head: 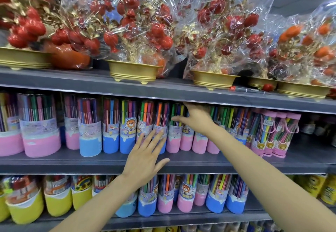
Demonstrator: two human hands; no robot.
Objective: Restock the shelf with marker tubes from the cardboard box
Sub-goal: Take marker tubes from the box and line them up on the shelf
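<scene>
A row of clear marker tubes with pink or blue bases stands on the middle grey shelf. My left hand is spread flat, its straight fingertips touching the front of a tube at the row's middle. My right hand reaches in just under the shelf above, thumb and fingers curved around the upper part of a pink-based tube in the same row. The cardboard box is out of view.
The top shelf carries gold pots of red and orange artificial fruit wrapped in cellophane. The lower shelf holds more marker tubes and yellow-based ones. Slim pink-capped marker packs stand at the right of the middle shelf.
</scene>
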